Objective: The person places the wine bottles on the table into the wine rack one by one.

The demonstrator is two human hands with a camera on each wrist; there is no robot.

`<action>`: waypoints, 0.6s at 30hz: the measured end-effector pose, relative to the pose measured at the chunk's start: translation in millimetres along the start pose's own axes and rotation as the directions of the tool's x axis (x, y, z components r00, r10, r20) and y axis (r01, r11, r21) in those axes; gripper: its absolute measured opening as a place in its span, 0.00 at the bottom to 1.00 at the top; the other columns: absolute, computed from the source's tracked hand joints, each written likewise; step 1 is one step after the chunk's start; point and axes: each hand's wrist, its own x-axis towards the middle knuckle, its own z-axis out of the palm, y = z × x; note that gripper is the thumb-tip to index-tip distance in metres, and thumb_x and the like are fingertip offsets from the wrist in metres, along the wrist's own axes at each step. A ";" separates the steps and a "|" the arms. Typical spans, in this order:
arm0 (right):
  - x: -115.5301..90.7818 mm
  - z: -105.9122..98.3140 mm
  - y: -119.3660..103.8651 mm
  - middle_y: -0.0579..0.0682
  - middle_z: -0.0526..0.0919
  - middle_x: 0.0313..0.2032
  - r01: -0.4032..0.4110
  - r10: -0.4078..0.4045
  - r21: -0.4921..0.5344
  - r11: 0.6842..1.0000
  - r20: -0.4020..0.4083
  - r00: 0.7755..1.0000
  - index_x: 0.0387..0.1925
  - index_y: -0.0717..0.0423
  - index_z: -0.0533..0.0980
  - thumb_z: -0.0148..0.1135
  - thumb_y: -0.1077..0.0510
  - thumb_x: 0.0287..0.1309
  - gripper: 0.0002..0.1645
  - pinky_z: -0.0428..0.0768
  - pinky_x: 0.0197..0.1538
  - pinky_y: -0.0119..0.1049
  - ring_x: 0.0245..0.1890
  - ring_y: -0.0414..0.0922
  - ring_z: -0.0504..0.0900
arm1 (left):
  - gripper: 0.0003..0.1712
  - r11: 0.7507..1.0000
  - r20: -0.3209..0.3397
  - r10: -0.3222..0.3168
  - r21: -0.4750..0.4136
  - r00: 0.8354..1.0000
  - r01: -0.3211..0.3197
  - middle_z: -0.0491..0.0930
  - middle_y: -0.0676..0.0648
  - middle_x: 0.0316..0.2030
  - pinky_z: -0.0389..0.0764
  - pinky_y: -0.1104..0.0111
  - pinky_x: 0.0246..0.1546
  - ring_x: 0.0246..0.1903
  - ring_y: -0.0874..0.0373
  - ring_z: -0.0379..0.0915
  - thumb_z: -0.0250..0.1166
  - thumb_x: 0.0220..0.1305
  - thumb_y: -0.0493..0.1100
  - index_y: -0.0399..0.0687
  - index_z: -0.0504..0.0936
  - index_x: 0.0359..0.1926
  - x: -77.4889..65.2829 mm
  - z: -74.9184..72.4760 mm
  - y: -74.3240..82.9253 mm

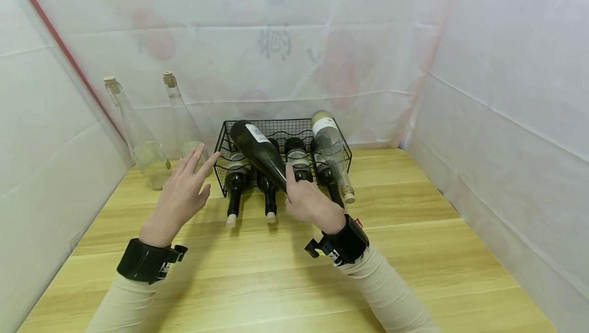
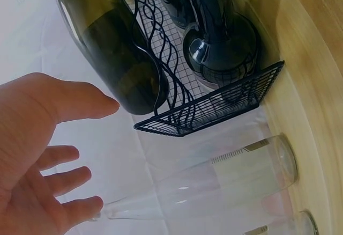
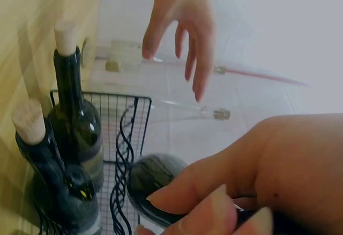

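My right hand [image 1: 310, 202] grips the neck of a dark green wine bottle [image 1: 259, 151] with a white label. That bottle lies slanted across the top of a black wire wine rack [image 1: 220, 143], its base toward the rack's back left and its neck toward me. The right wrist view shows the thumb and fingers curled round the neck, whose end is hidden. My left hand [image 1: 181, 187] is held with fingers spread, left of the rack and in front of two clear corked bottles. In the left wrist view its thumb is close to the base of the dark bottle [image 2: 115, 47].
Several dark corked bottles [image 1: 235, 184] lie in the rack's lower row, necks toward me. A clear corked bottle [image 1: 330, 143] rests on top at the right. Two tall clear bottles [image 1: 149, 161] stand at the left by the white cloth wall [image 1: 60, 169]. The table [image 1: 257, 282] is wooden.
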 end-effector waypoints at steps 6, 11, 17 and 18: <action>-1.5 8.3 -8.9 0.51 0.74 0.23 0.022 -0.024 -0.048 0.999 -0.037 0.999 0.82 0.49 0.24 0.51 0.61 0.73 0.55 0.65 0.28 0.36 0.21 0.45 0.67 | 0.50 1.000 0.010 -0.003 -0.003 1.000 0.003 0.60 0.29 0.75 0.66 0.34 0.69 0.73 0.29 0.58 0.75 0.53 0.28 0.47 0.66 0.76 -0.9 0.3 0.8; -1.8 7.9 -14.5 0.51 0.74 0.21 0.024 -0.028 -0.049 0.999 -0.073 0.997 0.82 0.53 0.27 0.51 0.63 0.72 0.54 0.62 0.22 0.35 0.16 0.44 0.66 | 0.49 1.000 -0.002 0.003 0.006 1.000 -0.003 0.61 0.28 0.75 0.67 0.33 0.69 0.73 0.28 0.60 0.75 0.52 0.28 0.46 0.67 0.75 -0.6 0.6 0.5; 3.6 8.3 -16.2 0.45 0.67 0.13 0.017 -0.024 -0.074 0.997 -0.107 0.994 0.82 0.57 0.26 0.52 0.63 0.72 0.54 0.55 0.18 0.31 0.11 0.40 0.59 | 0.48 1.000 0.002 0.001 0.016 1.000 -0.001 0.62 0.28 0.74 0.67 0.33 0.69 0.72 0.28 0.60 0.75 0.53 0.28 0.45 0.67 0.75 -0.3 -0.2 -0.2; 4.9 8.9 -16.5 0.45 0.67 0.13 0.010 -0.019 -0.079 0.997 -0.112 0.994 0.82 0.57 0.27 0.52 0.63 0.72 0.55 0.54 0.18 0.31 0.11 0.40 0.58 | 0.48 1.000 0.004 -0.001 0.016 1.000 0.001 0.62 0.28 0.74 0.67 0.33 0.69 0.72 0.28 0.60 0.75 0.53 0.28 0.45 0.67 0.75 -0.3 -0.3 -0.3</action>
